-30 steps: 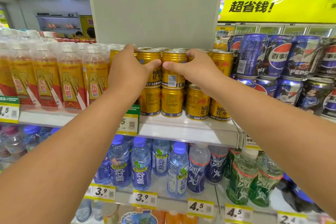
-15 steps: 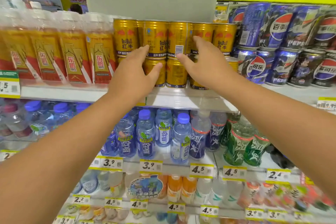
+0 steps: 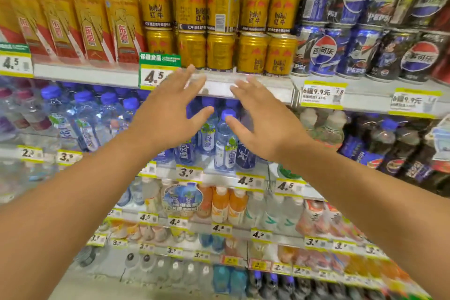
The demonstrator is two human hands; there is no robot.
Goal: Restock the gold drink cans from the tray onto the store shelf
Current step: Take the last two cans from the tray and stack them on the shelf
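Note:
Gold drink cans (image 3: 220, 25) stand two layers high on the top store shelf (image 3: 243, 83), between tall orange bottles and blue cola cans. My left hand (image 3: 168, 117) hovers below and in front of the shelf edge, fingers spread, holding nothing. My right hand (image 3: 255, 119) is beside it, also spread and holding nothing. Both hands are apart from the cans. No tray is in view.
Orange-labelled bottles (image 3: 92, 29) fill the shelf left of the cans; blue cola cans (image 3: 365, 27) are stacked to the right. Blue-capped water bottles (image 3: 219, 139) sit on the shelf below, with more drinks and yellow price tags (image 3: 155, 75) further down.
Both hands have let go of the upper gold cans and dropped away below the shelf edge with fingers spread. The view has tilted downward.

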